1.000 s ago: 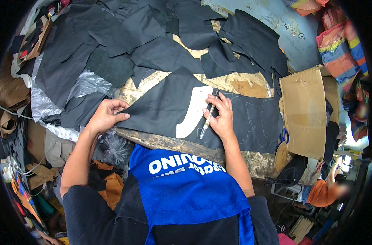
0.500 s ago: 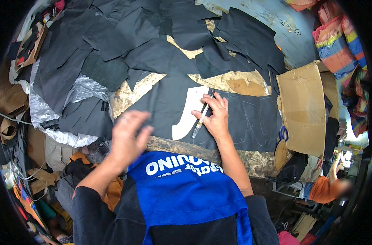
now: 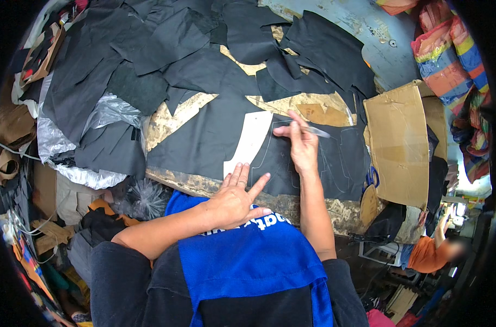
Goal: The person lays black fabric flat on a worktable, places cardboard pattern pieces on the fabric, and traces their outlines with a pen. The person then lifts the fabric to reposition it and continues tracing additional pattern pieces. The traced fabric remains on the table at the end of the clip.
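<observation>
A white curved pattern piece (image 3: 251,136) lies on a sheet of black leather (image 3: 199,136) along the near edge of the worktable. My left hand (image 3: 234,200) rests flat with its fingers spread, fingertips pressing on the pattern's lower end. To the right of the pattern, my right hand (image 3: 303,144) grips a pen (image 3: 318,132), which points out to the right and is slightly blurred. Thin pale outlines of similar shapes show on the leather beside the pattern and under the right hand.
Overlapping black leather pieces (image 3: 166,41) cover the far side. A cardboard box (image 3: 397,147) stands at the right, with blue-handled scissors (image 3: 373,176) and a brown piece (image 3: 369,206) beside it. Clear plastic (image 3: 116,111) lies left. A person in orange (image 3: 426,255) is at lower right.
My left hand has come down onto the pattern's lower end. The pattern has shifted slightly left, uncovering an outline, and my right hand has lifted off it, turning the pen rightward.
</observation>
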Tool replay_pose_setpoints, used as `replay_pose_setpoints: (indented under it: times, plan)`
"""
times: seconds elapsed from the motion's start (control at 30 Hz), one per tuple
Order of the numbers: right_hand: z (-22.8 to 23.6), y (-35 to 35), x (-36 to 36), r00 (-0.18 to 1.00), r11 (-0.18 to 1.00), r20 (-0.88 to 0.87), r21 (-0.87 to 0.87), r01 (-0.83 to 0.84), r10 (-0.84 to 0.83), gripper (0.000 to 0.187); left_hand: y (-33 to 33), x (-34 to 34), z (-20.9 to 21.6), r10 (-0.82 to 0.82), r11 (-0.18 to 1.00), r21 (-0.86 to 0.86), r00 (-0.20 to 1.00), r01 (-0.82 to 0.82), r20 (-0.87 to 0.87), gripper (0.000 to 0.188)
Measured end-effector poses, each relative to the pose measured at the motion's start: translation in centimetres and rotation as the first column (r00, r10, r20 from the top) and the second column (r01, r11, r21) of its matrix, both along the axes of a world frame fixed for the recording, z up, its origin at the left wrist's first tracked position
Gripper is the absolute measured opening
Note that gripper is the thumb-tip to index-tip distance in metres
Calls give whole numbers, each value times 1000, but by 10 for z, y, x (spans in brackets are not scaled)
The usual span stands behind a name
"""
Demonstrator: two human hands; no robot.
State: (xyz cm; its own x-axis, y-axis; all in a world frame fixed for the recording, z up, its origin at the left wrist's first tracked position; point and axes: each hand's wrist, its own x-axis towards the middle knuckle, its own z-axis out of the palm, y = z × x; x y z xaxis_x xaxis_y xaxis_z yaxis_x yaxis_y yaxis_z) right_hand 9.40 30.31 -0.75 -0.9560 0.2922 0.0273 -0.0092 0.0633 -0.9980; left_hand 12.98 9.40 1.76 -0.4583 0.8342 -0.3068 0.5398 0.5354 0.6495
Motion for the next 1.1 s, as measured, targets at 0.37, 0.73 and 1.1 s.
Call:
replay_pose_setpoints:
  times: [0.37, 0.73, 1.1]
  plan:
    - [13, -56, 23, 848, 807, 204, 263, -529, 489, 17, 1, -2, -1, -135, 988, -74, 989, 139, 59, 87]
    - [14, -67, 22, 786, 674, 123, 445, -589, 606, 17, 0, 2, -19, -125, 989, 96, 987, 116, 104, 79]
    - [4, -37, 5, 990, 768, -99, 640, -11, 96, 22, 0, 2, -4, 10, 1000, 2, 998, -11, 60, 82]
